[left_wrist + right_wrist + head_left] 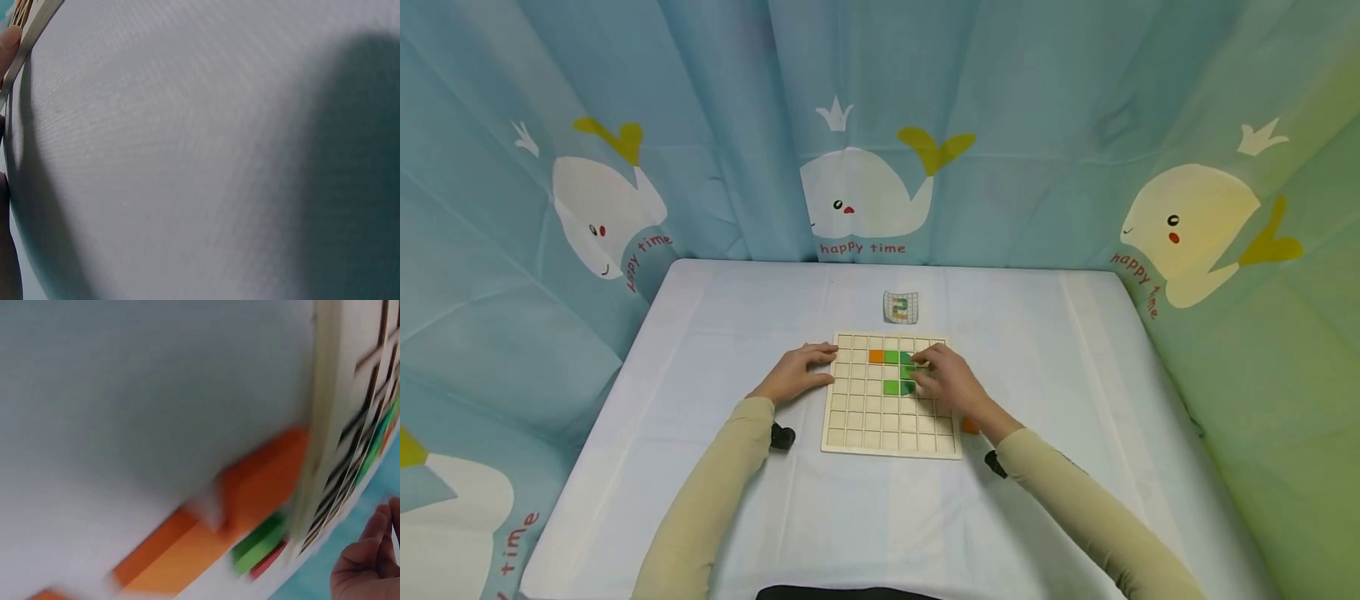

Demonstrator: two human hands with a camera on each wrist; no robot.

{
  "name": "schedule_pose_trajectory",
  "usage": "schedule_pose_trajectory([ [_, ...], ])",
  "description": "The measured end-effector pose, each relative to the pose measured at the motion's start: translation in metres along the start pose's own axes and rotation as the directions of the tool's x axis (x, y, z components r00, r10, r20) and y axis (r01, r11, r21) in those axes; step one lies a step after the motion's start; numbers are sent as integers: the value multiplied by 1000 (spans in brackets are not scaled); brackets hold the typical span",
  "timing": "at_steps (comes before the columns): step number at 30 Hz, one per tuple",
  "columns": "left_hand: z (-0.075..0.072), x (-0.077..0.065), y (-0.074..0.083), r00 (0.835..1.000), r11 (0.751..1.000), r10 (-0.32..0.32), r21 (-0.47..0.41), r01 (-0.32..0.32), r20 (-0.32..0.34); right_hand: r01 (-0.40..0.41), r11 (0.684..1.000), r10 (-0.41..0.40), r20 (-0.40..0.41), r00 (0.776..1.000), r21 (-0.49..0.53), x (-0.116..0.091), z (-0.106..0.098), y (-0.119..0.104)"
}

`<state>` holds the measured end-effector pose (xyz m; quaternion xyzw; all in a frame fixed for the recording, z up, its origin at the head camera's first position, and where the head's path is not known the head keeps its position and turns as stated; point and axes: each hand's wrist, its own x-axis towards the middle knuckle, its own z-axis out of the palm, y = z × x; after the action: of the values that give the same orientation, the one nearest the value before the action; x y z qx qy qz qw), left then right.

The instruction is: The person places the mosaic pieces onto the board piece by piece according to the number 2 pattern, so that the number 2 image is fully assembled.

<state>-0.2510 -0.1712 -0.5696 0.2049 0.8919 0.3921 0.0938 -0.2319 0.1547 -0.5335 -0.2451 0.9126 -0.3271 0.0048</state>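
Observation:
A pale wooden grid board (pixel 861 421) lies on the white table. On it, an orange square tile (pixel 876 357), a green square tile (pixel 891 357) and further green tiles form a bent row, some with rounded corners. My left hand (pixel 797 372) rests at the board's left edge, its fingers and thumb reaching the rim; the left wrist view catches its thumb (pixel 9 40) at that rim. My right hand (pixel 951 379) is over the board's right half, its fingertips at the green tiles. Whether it pinches a tile is hidden; the right wrist view shows bent fingers (pixel 369 556).
Behind the board lies a small card (pixel 900 307) with a gridded pattern like a 2. Loose orange blocks (pixel 181 550), a green block (pixel 259 544) and a red block (pixel 267 561) lie beside the board's right edge. A whale-print curtain (pixel 737 167) surrounds the table.

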Motion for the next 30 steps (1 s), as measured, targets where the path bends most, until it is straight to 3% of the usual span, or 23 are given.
schedule_pose_trajectory([
  [7,0,1,0,1000,1000,0,5,0,-2,-195,981,196,-128,972,24,-22,-40,33],
  [13,0,0,2,1000,1000,-11,15,11,1,-257,966,253,-133,958,-17,-43,-58,56],
  [21,0,0,1,1000,1000,-9,11,9,-5,-297,954,293,-74,953,-46,-50,-53,70],
  [30,0,-1,4,1000,1000,-17,3,17,5,-263,963,262,-31,965,-55,-47,-40,68],
])
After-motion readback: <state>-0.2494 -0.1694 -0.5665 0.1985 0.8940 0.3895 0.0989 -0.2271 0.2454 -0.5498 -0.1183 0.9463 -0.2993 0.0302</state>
